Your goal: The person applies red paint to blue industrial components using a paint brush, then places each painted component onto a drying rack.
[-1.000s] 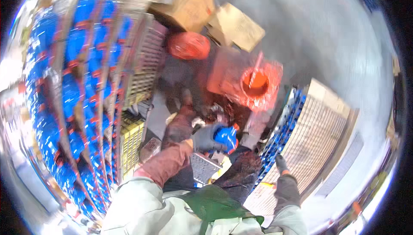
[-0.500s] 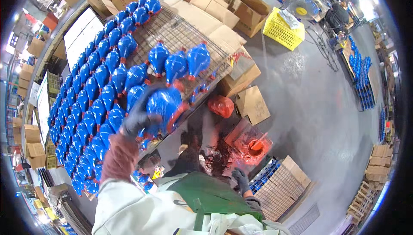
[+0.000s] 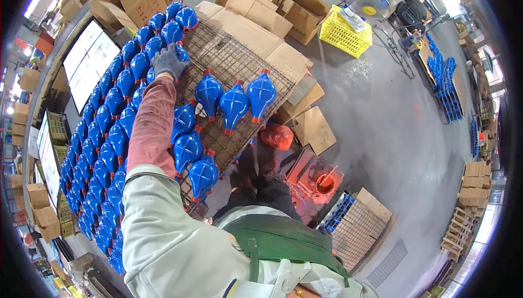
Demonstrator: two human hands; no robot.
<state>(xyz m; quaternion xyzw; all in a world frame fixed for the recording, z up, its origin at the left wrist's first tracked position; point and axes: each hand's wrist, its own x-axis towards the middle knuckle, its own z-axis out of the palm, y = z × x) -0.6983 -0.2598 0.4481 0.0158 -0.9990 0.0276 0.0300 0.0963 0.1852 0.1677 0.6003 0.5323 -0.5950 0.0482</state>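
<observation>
My left hand point(image 3: 170, 61), in a dark grey glove, reaches to the far part of a wire rack point(image 3: 229, 44). Its fingers are curled over a blue bulb-shaped part point(image 3: 183, 53) with red ends, mostly covered by the glove. Rows of the same glossy blue parts point(image 3: 114, 101) fill the rack's left side. Three more point(image 3: 234, 104) stand apart on the bare mesh, and another point(image 3: 203, 177) lies by the rack's near edge. My right hand is out of view.
Right of the rack sit a red-smeared stand with a red pot point(image 3: 325, 183) and a red bundle point(image 3: 278, 136). Cardboard boxes point(image 3: 308, 14), a yellow crate point(image 3: 346, 31) and a fan point(image 3: 370, 6) stand beyond. Another wire rack point(image 3: 357, 232) is at lower right.
My left hand has let go of the large blue part at the near edge and moved far up the rack to another. My right hand, earlier below the red pot, has left view.
</observation>
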